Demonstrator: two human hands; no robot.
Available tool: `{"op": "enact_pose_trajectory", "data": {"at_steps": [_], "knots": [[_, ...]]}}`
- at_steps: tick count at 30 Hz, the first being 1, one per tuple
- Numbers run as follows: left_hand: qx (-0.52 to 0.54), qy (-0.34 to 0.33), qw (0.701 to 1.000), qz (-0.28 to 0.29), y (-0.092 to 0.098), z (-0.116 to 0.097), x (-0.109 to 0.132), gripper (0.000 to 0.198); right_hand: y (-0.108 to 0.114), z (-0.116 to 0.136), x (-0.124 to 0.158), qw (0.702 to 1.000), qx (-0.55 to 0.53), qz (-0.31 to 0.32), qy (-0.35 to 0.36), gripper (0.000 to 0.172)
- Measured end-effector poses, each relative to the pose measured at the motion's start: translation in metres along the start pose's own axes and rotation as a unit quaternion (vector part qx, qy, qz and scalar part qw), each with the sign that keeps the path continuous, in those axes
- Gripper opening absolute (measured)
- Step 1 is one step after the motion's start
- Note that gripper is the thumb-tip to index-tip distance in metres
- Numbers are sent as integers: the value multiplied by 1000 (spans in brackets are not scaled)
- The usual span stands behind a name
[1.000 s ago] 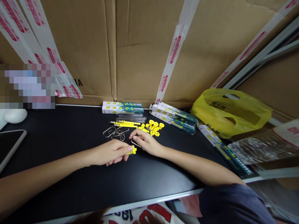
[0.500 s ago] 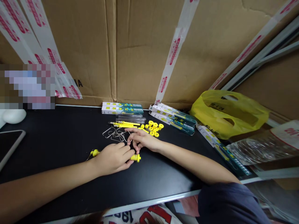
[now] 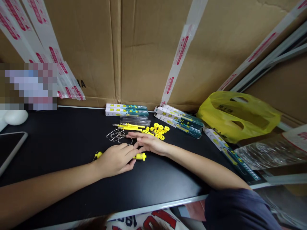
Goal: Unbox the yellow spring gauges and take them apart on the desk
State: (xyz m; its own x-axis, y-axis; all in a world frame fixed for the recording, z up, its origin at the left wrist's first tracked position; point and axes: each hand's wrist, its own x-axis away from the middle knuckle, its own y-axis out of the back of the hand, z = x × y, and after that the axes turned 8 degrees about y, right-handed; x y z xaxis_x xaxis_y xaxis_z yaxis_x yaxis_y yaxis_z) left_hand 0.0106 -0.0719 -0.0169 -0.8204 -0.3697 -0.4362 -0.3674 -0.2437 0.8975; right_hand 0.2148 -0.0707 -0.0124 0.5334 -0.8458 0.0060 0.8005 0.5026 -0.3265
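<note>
I watch the left hand [image 3: 117, 159] grip a yellow-capped tube [image 3: 140, 156], seemingly assembled, the right hand [image 3: 152, 144] loosely spread beside it. Wire hooks [image 3: 117, 136] and yellow caps [image 3: 160, 127] lie unjoined.

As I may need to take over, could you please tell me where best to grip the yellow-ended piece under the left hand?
Probably by its yellow right end, coming from the right: that end juts out past the left hand, which covers the middle.

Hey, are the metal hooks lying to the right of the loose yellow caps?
No, the metal hooks lie to the left of the loose yellow caps.
</note>
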Motion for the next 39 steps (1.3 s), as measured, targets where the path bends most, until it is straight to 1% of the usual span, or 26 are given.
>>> {"op": "enact_pose_trajectory", "data": {"at_steps": [2, 4, 6, 8, 11, 12, 13, 15, 17, 32, 39], "knots": [[-4, 5, 1000, -9, -1, 1, 0, 26, -1, -2, 0, 999, 1, -16, 29, 36], [-9, 12, 1000, -6, -1, 3, 0, 25, -2, -6, 0, 996, 24, -52, 72, 31], [-13, 20, 1000, 0, -2, 4, 0, 23, -3, -9, 2, 986, 83, -86, 113, 25], [-15, 28, 999, -4, -3, 5, 0, 23, -3, -12, 7, 970, 167, -98, 148, 24], [-13, 39, 999, -5, -3, 5, 1, 22, -4, -15, 21, 932, 300, -78, 189, 21], [-11, 42, 999, -1, -3, 5, 1, 22, -4, -16, 27, 918, 341, -66, 194, 22], [-10, 45, 999, 4, -3, 5, 1, 22, -4, -17, 32, 904, 375, -57, 196, 27], [-10, 42, 999, 11, -3, 5, 1, 22, -3, -18, 41, 882, 421, -52, 204, 35], [-11, 38, 999, 13, -3, 5, 1, 24, -2, -19, 46, 873, 438, -54, 209, 35], [-21, 26, 999, 11, -3, 5, 0, 23, 1, -21, 43, 867, 456, -66, 191, 25], [-13, 31, 999, 14, -3, 6, -1, 23, 3, -22, 43, 873, 440, -70, 198, 23]]}}
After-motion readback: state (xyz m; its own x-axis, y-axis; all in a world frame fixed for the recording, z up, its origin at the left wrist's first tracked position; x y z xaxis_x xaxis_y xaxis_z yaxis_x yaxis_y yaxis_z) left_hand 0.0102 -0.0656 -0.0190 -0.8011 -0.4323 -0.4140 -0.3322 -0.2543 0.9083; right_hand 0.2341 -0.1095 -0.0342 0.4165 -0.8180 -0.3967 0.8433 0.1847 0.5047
